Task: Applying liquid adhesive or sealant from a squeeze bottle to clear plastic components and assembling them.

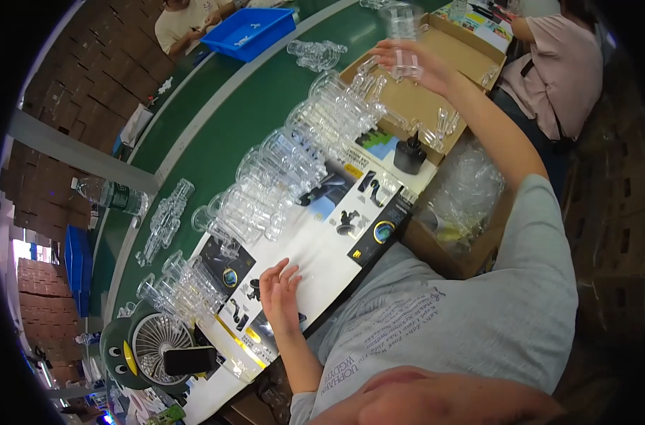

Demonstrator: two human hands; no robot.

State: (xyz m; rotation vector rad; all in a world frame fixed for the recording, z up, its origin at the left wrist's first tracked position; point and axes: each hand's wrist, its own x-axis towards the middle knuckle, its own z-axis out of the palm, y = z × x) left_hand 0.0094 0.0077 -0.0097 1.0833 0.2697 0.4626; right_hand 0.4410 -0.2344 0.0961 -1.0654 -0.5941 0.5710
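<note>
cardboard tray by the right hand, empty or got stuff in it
Not empty: small clear pieces lie in the cardboard tray, though much of its brown bottom shows.

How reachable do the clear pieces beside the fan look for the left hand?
Probably yes: the left hand looks empty, and only the flat printed board shows between it and the clear pieces beside the fan.

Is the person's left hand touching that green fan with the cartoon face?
Apart. The head view plainly shows part of the white printed surface between the left hand and the green fan.
</note>
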